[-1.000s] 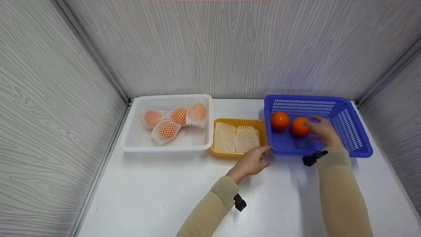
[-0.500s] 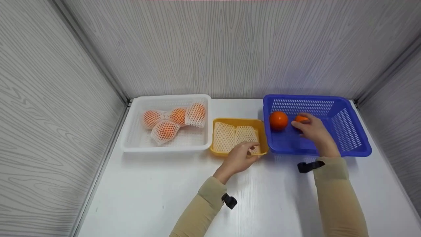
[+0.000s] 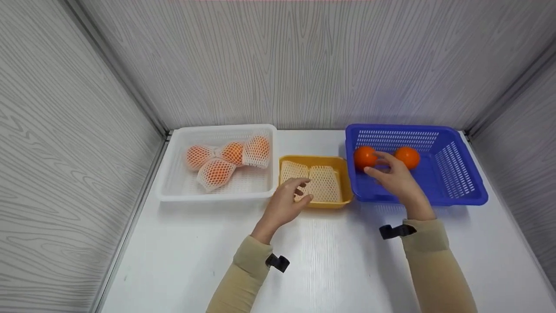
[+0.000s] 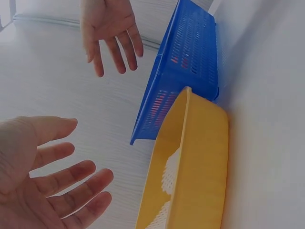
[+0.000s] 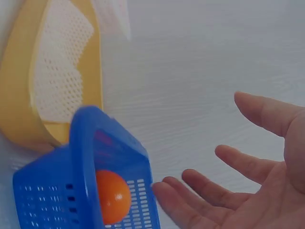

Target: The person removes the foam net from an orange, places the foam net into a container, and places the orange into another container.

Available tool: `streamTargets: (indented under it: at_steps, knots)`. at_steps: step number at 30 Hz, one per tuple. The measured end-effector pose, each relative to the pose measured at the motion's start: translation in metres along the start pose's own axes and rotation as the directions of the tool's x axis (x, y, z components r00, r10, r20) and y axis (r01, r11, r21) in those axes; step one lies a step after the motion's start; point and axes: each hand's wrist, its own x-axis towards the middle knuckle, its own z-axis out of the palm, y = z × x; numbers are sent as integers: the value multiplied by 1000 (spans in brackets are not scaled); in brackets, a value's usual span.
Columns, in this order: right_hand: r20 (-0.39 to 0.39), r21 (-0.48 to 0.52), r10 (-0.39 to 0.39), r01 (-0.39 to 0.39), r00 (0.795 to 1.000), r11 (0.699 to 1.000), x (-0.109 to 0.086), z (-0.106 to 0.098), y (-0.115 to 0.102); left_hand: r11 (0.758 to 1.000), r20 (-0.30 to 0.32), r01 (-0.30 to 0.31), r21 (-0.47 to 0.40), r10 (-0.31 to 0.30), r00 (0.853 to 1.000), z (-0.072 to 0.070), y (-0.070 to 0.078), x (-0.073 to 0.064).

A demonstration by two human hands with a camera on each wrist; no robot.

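Observation:
My left hand (image 3: 284, 204) hovers over the front left of the yellow basket (image 3: 346, 182), fingers loosely bent and holding nothing. In that basket lie two flat white foam net sleeves (image 3: 325, 184). Over the blue basket (image 3: 434, 191) is my right hand (image 3: 396, 180), its thumb and fingers spread beside the left orange (image 3: 364, 157); nothing is held. A second orange (image 3: 407, 157) sits behind and to the right of that hand. The left wrist view shows both hands, left (image 4: 57, 176) and right (image 4: 109, 24), with bare palms. In the right wrist view the right hand (image 5: 243, 191) is apart from the orange (image 5: 114, 196).
A white basket (image 3: 173, 187) at the left contains several oranges in foam nets (image 3: 217, 171). The yellow basket stands between the white and blue ones. Grey wood-grain panels (image 3: 304, 65) enclose the back and sides of the white table (image 3: 321, 269).
My left hand has moved left from the blue basket's corner across the yellow basket's front. My right hand has left the right orange, which shifted back and right, and moved toward the left orange.

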Motion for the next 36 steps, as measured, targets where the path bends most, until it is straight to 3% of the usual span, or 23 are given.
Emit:
streamTargets:
  at_steps: [8, 17, 24, 31, 36]
  knots:
    - [-32, 12, -122, 122, 992, 992, 2, 27, 4, 1000, -83, 17, -8, -18, 996, -26, -12, -7]
    - [32, 39, -185, 184, 982, 982, 5, 57, 2, 994, -173, 111, -18, -113, 978, -61, -32, -16]
    - [100, 90, -213, 205, 972, 975, -2, 83, -11, 989, -246, 144, 14, -137, 960, -89, -45, -20]
    - [135, 110, -284, 271, 949, 956, 6, 109, -3, 978, -260, 200, 61, -178, 949, -118, -51, -17]
    - [156, 103, -314, 301, 936, 948, 9, 129, -3, 974, -230, 208, 90, -182, 956, -137, -54, -11]
